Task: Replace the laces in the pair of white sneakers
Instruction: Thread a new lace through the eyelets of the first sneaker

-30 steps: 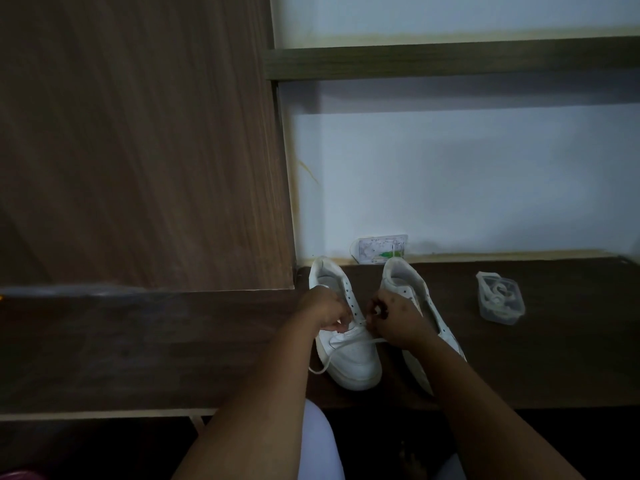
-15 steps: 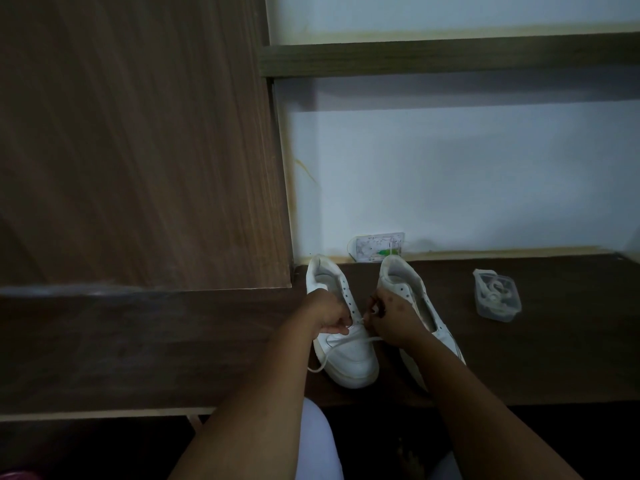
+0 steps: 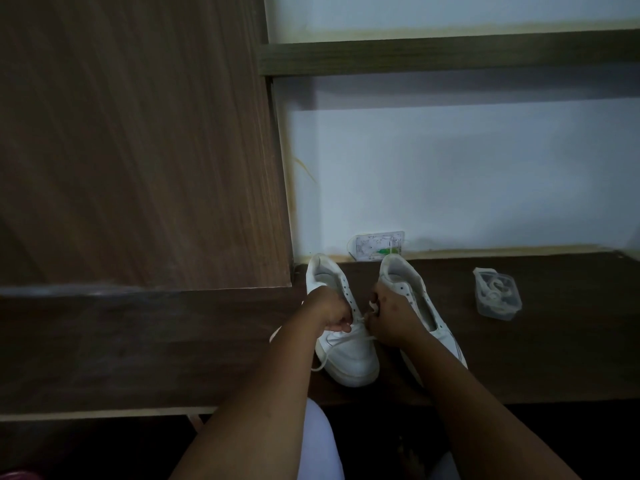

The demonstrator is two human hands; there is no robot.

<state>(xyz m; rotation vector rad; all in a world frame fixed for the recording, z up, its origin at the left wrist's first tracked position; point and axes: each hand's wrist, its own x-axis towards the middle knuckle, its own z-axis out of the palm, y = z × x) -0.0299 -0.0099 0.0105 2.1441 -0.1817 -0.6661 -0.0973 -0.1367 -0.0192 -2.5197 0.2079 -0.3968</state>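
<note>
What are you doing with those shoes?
A person is lacing a pair of white sneakers on a dark wooden bench. Both hands work on the left sneaker: the left hand and the right hand each pinch the white lace near its lower eyelets. A loose lace end hangs off the shoe's side. The right sneaker has no lace showing. A small clear box nearby holds what looks like more lace.
</note>
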